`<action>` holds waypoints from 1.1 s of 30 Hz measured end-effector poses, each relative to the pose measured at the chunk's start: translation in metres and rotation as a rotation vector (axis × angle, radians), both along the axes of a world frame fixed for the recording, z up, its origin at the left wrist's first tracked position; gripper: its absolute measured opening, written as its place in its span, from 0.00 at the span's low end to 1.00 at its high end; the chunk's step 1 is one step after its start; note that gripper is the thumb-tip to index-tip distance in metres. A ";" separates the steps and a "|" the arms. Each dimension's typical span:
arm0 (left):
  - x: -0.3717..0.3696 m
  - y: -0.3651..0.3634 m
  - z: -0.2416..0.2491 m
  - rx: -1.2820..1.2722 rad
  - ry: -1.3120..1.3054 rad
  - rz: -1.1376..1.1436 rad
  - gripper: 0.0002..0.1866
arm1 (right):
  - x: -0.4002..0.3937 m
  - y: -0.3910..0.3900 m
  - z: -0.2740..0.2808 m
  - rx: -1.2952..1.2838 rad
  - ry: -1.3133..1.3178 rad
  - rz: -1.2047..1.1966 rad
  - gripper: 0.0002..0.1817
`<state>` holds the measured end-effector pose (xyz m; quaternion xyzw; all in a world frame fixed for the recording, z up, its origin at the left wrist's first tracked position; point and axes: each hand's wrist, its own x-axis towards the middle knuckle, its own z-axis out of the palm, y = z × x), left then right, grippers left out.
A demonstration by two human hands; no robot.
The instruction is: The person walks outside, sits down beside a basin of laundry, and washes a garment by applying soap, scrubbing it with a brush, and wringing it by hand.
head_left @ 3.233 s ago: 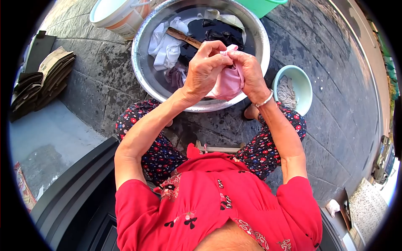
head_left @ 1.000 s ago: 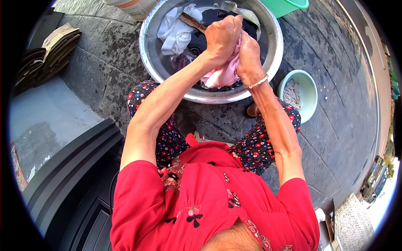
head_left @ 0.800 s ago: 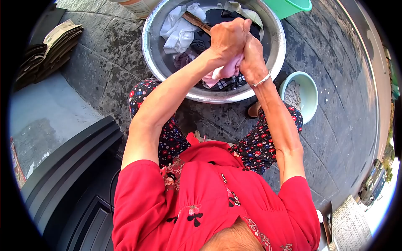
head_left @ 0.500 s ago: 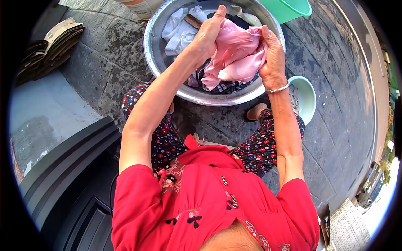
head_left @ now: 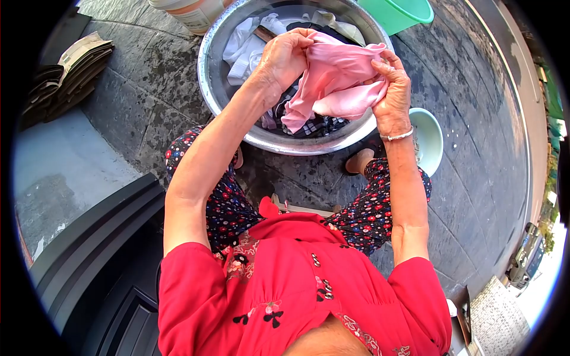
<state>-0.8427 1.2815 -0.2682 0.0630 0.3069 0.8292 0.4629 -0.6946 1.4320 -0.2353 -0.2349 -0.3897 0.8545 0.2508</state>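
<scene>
A pink cloth garment (head_left: 335, 68) is stretched between my two hands, above a large metal basin (head_left: 209, 77). My left hand (head_left: 284, 59) pinches its upper left edge. At the garment's right edge, the fingers of my right hand (head_left: 392, 89) are closed on the fabric; a silver bangle circles that wrist. White clothes (head_left: 244, 50) lie in the basin's left part, near a brown wooden-looking piece (head_left: 264, 33). Dark checked cloth (head_left: 320, 126) shows under the pink garment, which hides part of the basin's contents.
A light green bowl (head_left: 436, 142) stands right of the basin, and a green tub (head_left: 409, 15) behind it. At the back left is a white and orange bucket (head_left: 193, 15). Folded cardboard (head_left: 77, 65) is stacked at far left. The paving (head_left: 142, 83) has wet patches.
Both hands have drawn the pink garment wider, its top edge now pulled straighter. My left hand has come lower, and my right fingers have shifted their grip along the right edge.
</scene>
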 end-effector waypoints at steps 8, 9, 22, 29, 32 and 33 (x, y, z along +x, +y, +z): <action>-0.010 0.004 0.040 0.056 0.092 0.037 0.10 | 0.002 -0.027 0.016 0.781 -0.516 0.582 0.18; -0.016 0.006 0.040 0.127 0.146 0.049 0.09 | 0.001 -0.026 0.012 1.104 -0.657 0.669 0.16; 0.083 0.011 0.021 -0.539 1.123 0.085 0.35 | 0.011 0.036 -0.012 -0.362 0.000 0.166 0.13; 0.062 0.006 0.042 -0.806 1.796 0.088 0.11 | 0.008 0.024 -0.006 -0.294 -0.024 -0.010 0.12; 0.033 0.011 0.089 -0.677 1.584 0.080 0.09 | 0.010 0.036 -0.015 -0.330 0.185 0.207 0.14; 0.028 0.020 0.102 -0.685 1.536 0.139 0.11 | 0.008 0.035 -0.008 -0.355 0.224 0.268 0.16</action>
